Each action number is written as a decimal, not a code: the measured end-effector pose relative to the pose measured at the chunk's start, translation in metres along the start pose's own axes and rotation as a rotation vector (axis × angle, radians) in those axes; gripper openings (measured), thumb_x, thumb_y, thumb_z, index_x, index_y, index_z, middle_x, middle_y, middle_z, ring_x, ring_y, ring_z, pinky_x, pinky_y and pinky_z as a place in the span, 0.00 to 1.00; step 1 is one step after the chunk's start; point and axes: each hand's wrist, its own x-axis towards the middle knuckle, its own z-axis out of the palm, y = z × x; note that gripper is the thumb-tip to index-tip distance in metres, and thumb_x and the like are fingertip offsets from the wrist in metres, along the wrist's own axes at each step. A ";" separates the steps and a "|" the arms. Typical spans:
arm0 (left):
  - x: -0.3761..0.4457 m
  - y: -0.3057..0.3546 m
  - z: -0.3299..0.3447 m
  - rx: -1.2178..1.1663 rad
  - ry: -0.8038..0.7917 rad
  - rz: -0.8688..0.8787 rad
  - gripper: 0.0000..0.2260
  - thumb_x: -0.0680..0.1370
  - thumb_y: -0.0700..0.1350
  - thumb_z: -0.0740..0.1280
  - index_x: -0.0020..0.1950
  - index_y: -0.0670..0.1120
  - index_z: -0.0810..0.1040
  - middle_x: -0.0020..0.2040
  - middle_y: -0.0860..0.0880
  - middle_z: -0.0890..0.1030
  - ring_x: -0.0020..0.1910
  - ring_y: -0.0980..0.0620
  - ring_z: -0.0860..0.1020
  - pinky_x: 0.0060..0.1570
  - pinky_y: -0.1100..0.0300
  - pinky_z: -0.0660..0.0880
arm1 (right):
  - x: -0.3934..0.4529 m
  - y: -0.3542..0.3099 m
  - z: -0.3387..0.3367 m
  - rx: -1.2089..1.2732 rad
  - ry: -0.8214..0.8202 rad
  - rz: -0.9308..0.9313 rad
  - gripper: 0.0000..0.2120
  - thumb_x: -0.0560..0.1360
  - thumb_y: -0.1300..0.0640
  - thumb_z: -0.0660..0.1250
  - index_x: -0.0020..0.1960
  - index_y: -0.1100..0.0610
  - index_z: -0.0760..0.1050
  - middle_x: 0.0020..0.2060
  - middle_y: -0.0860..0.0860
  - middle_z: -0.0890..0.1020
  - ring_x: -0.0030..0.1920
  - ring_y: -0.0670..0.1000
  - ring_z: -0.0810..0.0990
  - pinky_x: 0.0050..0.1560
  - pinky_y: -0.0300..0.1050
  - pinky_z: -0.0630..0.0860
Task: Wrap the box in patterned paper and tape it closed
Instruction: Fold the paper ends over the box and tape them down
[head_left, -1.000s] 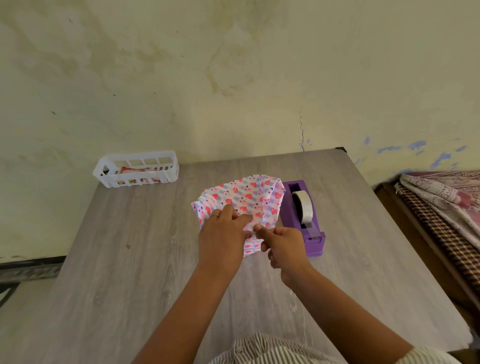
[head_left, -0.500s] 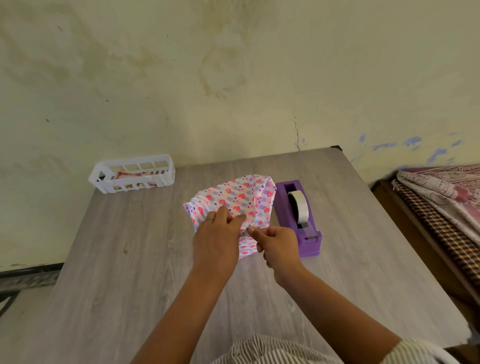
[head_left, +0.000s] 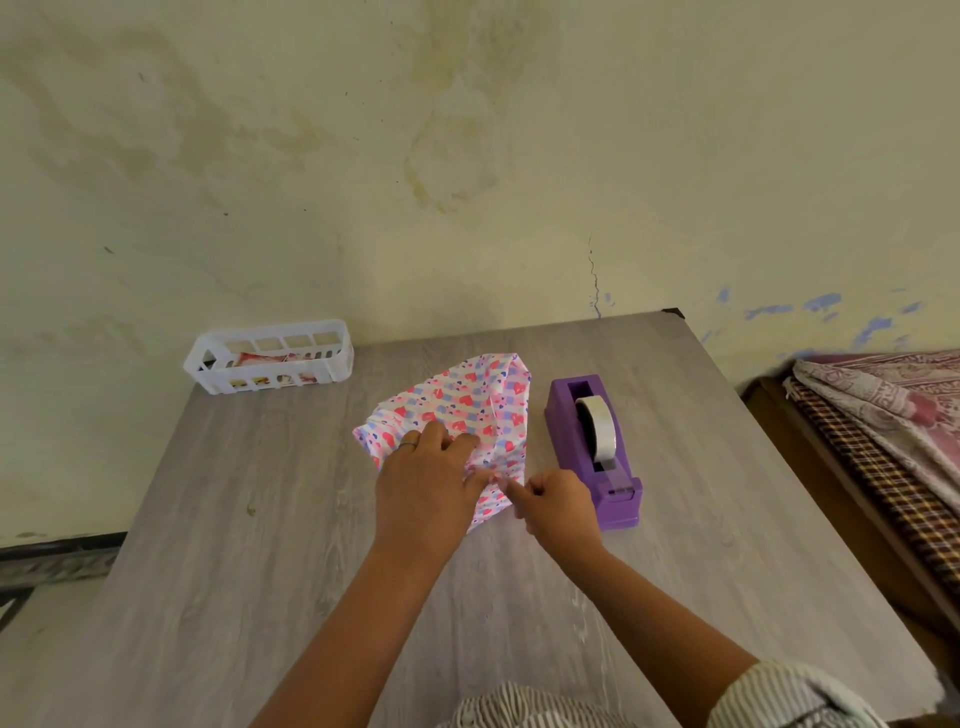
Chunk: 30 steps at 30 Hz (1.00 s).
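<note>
The grey table (head_left: 218, 561) filled most of the view, and over the last second the whole scene had drifted a little in the frame, which read as the head shifting rather than anything on the table moving. The purple tape dispenser (head_left: 592, 452) stood where it had been, just right of the work, its roll untouched, and the white basket (head_left: 270, 356) sat at the far left corner as before.

The patterned paper (head_left: 467, 400) lay loosely bunched at the table's middle; the box itself was hidden under it (its shape could only be guessed from the raised folds).

The left hand (head_left: 426, 493) had stayed pressed on the near side of the paper, fingers spread forward and holding a fold down. The right hand (head_left: 558, 501) had slid slightly nearer and lower, its fingers curled and thumb and forefinger pinching the paper's near edge. That suggested a flap was being drawn tight, with taping not yet begun.
</note>
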 end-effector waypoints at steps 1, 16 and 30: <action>0.000 0.000 0.002 0.013 0.016 0.002 0.20 0.79 0.60 0.58 0.69 0.55 0.69 0.65 0.51 0.72 0.63 0.52 0.71 0.58 0.62 0.70 | 0.002 0.003 -0.001 0.018 0.015 0.003 0.22 0.73 0.45 0.69 0.35 0.64 0.77 0.33 0.61 0.80 0.29 0.51 0.74 0.34 0.44 0.71; -0.009 -0.042 0.017 -0.353 0.410 0.085 0.20 0.72 0.50 0.63 0.65 0.52 0.73 0.70 0.45 0.66 0.72 0.43 0.59 0.70 0.49 0.56 | 0.032 -0.070 -0.072 0.432 -0.219 -0.231 0.15 0.79 0.50 0.60 0.54 0.58 0.79 0.50 0.51 0.82 0.48 0.43 0.78 0.49 0.38 0.73; -0.003 -0.036 0.030 -1.301 -0.086 -0.475 0.16 0.74 0.48 0.71 0.60 0.50 0.75 0.56 0.50 0.80 0.54 0.52 0.80 0.52 0.50 0.79 | -0.019 -0.042 -0.065 -0.493 -0.261 -0.213 0.22 0.73 0.35 0.62 0.53 0.53 0.68 0.46 0.47 0.77 0.45 0.50 0.79 0.40 0.39 0.71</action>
